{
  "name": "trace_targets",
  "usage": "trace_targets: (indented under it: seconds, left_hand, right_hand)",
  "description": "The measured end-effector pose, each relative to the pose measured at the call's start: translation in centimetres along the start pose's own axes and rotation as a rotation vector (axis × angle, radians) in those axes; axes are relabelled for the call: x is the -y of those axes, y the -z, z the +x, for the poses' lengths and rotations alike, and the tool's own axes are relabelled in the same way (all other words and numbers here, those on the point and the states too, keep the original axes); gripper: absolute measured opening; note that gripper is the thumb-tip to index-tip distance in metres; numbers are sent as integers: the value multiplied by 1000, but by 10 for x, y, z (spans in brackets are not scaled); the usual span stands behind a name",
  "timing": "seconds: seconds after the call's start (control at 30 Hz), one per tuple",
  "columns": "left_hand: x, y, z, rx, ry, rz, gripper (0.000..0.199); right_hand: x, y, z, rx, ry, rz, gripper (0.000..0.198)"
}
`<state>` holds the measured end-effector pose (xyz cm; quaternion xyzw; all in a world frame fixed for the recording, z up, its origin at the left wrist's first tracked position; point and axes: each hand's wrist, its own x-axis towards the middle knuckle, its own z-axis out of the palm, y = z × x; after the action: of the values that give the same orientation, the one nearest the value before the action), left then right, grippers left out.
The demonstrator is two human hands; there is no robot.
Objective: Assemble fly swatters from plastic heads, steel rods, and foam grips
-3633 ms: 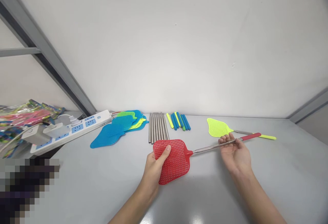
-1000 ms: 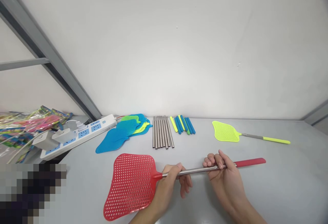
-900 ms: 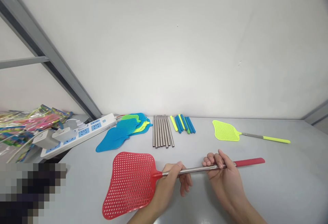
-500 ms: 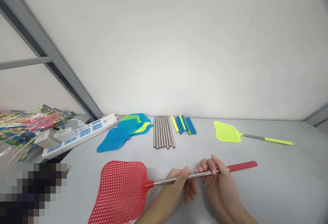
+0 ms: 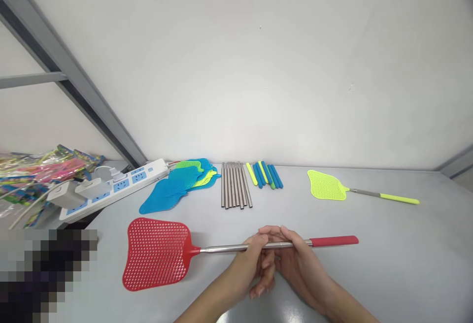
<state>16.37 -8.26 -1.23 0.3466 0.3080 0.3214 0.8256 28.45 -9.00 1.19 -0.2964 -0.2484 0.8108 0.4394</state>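
A red fly swatter (image 5: 158, 254) lies across my two hands, its perforated head to the left and its red grip to the right. My left hand (image 5: 254, 264) is closed round the middle of the metal shaft, thumb on top, with the lower fingers curled below. Close beside it, my right hand (image 5: 299, 264) wraps the same shaft just left of the red grip. Some right fingertips are hidden behind the left hand. Farther back lie a row of metal rods (image 5: 233, 185) and several blue and yellow handle grips (image 5: 264, 174).
Blue and green swatter heads (image 5: 166, 190) are piled at the back left. A whole yellow swatter (image 5: 327, 185) lies at the right. On the left are a white power strip (image 5: 125, 187) with plugs and shiny plastic packets (image 5: 44, 170). A wall (image 5: 277, 67) rises behind the table.
The red swatter has shifted left, its head now raised and fully in view. My right hand has slid left along the shaft, closer to my left hand.
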Motion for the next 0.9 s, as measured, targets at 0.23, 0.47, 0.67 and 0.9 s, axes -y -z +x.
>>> trace_targets:
  seconds: [0.23, 0.47, 0.67, 0.9]
  left_hand:
    - [0, -1, -1, 62, 96, -35, 40]
    - [0, -2, -2, 41, 145, -21, 39]
    - [7, -5, 0, 60, 135, -29, 40]
    - [9, -1, 3, -87, 36, 32, 43]
  right_hand:
    - [-8, 13, 5, 44, -54, -88, 44]
    - [-10, 12, 5, -2, -36, -129, 42]
    - [-10, 6, 3, -31, 10, -161, 44]
    - [-17, 7, 5, 15, -2, -130, 47]
